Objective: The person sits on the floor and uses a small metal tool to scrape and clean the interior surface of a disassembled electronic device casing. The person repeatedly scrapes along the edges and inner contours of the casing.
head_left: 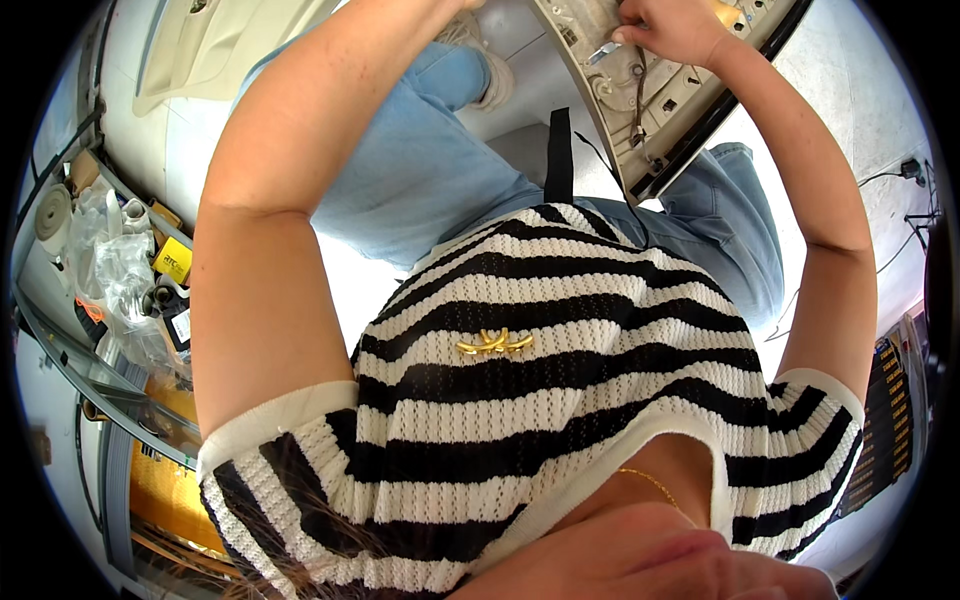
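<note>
My right hand (675, 32) is at the top of the head view, over the inner side of a beige car door panel (625, 150). Its thumb and fingers are pinched on a small flat silvery piece (603, 52), whose exact kind I cannot make out. Dark wiring (638, 95) and small clips run along the panel below that hand. The panel stands tilted, its lower corner close to my lap. My left forearm (375, 50) reaches up to the top edge, where the hand is cut off, so what it touches is hidden.
Another cream door panel (235, 45) lies at the upper left. On the left, a glass-topped rack (95, 375) bears plastic bags (125, 270), a roll (52, 215) and a yellow box (173, 260). A black strap (559, 155) hangs by my lap. Cables with a black plug (910, 170) lie at the right.
</note>
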### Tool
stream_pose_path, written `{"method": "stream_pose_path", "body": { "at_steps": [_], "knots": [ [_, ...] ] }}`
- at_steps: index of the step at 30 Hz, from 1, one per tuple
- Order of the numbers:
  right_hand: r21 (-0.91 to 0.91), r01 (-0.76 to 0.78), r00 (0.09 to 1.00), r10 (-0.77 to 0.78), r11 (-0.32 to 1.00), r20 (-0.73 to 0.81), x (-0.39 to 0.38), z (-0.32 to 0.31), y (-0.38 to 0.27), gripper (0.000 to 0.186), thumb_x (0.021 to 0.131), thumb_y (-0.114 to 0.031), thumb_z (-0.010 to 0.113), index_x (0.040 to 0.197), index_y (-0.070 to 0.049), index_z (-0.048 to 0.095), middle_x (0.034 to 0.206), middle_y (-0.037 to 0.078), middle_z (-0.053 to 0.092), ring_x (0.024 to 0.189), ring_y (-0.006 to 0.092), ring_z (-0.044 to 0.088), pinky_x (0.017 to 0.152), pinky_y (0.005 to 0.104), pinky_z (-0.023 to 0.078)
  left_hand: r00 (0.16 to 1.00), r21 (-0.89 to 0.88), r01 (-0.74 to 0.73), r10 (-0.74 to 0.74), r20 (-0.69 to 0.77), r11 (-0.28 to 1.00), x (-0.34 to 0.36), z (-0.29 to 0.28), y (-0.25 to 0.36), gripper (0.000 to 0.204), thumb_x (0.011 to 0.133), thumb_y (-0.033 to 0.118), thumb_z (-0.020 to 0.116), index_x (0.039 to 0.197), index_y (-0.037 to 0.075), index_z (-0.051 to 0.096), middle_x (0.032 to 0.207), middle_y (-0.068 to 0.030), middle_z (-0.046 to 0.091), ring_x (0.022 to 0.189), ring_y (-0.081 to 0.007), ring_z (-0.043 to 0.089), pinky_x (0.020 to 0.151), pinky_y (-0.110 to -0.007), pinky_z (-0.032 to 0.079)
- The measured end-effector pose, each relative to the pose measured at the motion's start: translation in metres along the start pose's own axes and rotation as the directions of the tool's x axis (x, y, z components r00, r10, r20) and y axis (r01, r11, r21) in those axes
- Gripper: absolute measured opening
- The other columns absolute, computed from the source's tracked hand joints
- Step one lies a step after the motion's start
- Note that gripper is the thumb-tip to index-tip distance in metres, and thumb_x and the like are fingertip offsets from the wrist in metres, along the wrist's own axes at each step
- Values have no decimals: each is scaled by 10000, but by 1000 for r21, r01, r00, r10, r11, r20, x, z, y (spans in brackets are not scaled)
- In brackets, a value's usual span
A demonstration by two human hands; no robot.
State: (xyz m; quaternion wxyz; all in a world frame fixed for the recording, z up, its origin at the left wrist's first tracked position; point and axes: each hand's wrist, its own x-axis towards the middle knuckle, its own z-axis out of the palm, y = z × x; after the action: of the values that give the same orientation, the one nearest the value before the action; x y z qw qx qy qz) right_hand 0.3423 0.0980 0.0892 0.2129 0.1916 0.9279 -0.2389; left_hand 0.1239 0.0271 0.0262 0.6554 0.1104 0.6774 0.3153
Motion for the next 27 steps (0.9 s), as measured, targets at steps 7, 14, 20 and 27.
{"method": "stream_pose_path", "body": {
  "at_steps": [7,14,20,27],
  "knots": [
    [-183,383,914,-400,905,-66,17,-16,-1,237,683,-332,636,635,-101,609,637,107,605,624,310,596,586,414,459,1000,43,-6,6,4,999,-3,1,0,176,739,53,525,891,-5,594,757,-108,591,601,-198,544,459,-306,400],
    [-116,296,955,-298,948,0,20,-22,-3,239,704,-321,632,641,-91,609,624,119,601,617,325,596,580,424,461,999,36,-21,22,-49,999,-5,1,2,181,734,43,523,892,-9,595,761,-111,593,604,-206,548,467,-306,408],
    [117,-83,996,84,990,0,-10,13,4,238,722,-322,637,692,-86,637,639,148,605,613,344,597,577,423,466,1000,17,-12,12,25,1000,2,0,2,192,747,44,518,919,2,593,781,-106,603,618,-201,564,457,-302,421],
    [-153,235,960,-254,960,-116,5,-12,-3,233,681,-309,629,614,-88,601,576,130,575,578,316,590,557,412,462,1000,-56,-6,6,-8,998,-5,7,2,180,760,57,523,921,15,591,769,-91,603,616,-179,559,444,-279,403]
  ]
}}
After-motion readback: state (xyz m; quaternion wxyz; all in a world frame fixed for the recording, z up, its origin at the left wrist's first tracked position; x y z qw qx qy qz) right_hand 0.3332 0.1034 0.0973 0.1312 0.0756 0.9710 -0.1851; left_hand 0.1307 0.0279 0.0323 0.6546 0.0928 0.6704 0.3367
